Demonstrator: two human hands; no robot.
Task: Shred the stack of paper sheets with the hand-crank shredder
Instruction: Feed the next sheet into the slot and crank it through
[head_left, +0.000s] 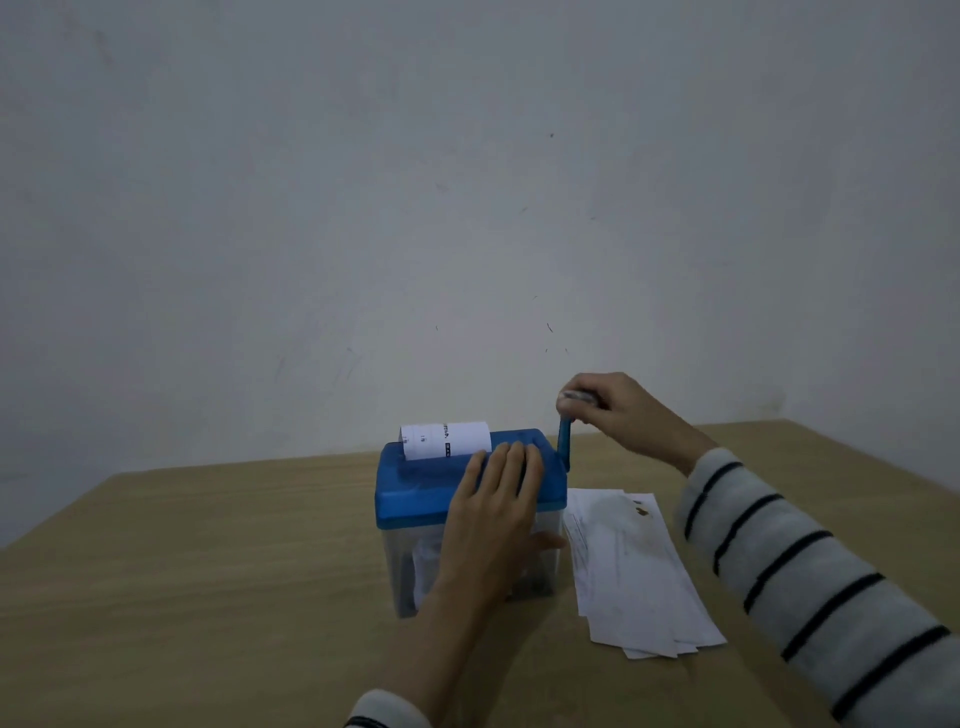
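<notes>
At centre frame, a blue-lidded clear plastic hand-crank shredder (470, 514) stands on a wooden tabletop (208, 571). The left hand (493, 512) rests flat on its lid, fingers straight. The right hand (613, 410) grips the blue crank handle (564, 441). A white paper sheet (447, 440) stands in the slot; the stack of white paper sheets (631, 566) lies just right.

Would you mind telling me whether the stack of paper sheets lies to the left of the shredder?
No, the stack of paper sheets lies on the table to the right of the shredder.
</notes>
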